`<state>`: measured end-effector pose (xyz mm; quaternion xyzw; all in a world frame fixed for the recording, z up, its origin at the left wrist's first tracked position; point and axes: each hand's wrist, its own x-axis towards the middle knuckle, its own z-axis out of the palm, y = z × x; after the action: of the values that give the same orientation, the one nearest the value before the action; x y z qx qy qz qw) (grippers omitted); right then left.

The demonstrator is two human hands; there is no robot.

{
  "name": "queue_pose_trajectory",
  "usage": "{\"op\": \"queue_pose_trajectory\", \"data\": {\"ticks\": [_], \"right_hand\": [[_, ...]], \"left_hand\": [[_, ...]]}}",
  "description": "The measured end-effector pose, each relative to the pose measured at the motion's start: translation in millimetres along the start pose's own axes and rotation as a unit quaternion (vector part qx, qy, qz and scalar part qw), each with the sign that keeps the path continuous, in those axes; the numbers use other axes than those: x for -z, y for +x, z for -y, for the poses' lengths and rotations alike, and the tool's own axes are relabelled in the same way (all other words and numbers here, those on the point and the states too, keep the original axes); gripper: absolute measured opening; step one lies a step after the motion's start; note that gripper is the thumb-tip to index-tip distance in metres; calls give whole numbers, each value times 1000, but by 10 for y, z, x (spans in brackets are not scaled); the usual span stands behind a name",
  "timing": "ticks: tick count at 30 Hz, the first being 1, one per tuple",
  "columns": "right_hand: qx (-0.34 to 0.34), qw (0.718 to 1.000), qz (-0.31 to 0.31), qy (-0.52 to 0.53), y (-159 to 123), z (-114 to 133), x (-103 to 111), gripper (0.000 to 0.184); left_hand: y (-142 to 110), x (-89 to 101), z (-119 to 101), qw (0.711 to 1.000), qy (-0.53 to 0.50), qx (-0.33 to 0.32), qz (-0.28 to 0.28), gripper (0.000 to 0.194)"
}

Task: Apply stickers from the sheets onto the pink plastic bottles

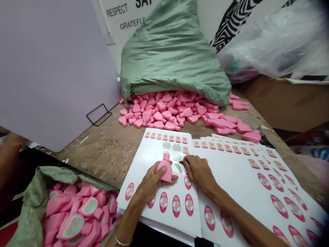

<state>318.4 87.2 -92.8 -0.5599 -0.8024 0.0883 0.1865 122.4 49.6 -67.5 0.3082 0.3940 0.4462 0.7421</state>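
Observation:
My left hand (151, 181) is closed around a small pink bottle (165, 168), holding it upright over a white sticker sheet (154, 151). My right hand (197, 169) rests on the same sheet just right of the bottle, its fingertips pinched at a sticker near the sheet's middle. What lies between the fingertips is too small to name. The sheet carries small stickers along its top edge and oval pink stickers (176, 206) along its lower part.
A pile of pink bottles (177, 111) spills from a green sack (172, 55) at the back. A second green bag (77, 212) of labelled bottles sits lower left. More sticker sheets (246, 178) spread to the right. A lilac board (51, 65) stands left; another person's arm (9, 161) shows far left.

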Motion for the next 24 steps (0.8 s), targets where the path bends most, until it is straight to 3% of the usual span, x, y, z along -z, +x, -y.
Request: {"op": "queue_pose_trajectory", "data": {"ticks": [5,15,19,24], "right_hand": [[-37,998,53,-10,-26,107,165,21],[-53,997,-38,-32,-132,360,159,19],[-136,987,-35,85,-122,362,168,23],[-228,942,10,247,-104,287,128,30]], "left_hand": [[-26,-22,20,996,86,-21,-15,41],[-37,13,19,994,97,-39,7,44],[-36,12,22,996,86,-33,1,47],[-51,5,-21,996,91,-21,6,48]]}}
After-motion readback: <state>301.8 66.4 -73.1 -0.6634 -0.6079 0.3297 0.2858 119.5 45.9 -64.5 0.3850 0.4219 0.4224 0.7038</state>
